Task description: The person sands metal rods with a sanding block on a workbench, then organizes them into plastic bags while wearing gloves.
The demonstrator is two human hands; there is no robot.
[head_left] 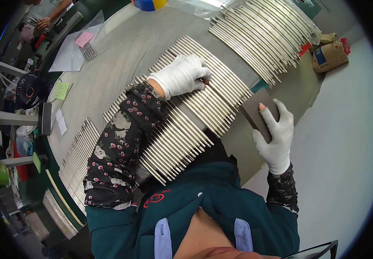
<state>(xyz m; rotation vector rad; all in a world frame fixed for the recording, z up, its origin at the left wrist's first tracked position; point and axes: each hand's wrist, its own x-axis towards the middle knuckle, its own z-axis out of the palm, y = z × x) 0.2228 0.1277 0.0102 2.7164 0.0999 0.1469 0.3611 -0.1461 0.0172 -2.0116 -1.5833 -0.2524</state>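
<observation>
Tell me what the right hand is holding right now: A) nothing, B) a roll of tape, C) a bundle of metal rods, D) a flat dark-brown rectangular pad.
D: the gloved right hand grips a flat dark-brown pad beside the row of metal rods, while the left hand rests on the rods.

Grey worktable [121, 56] with green edge; pale floor [337, 142] at right; black fan [30, 90] at left.
</observation>
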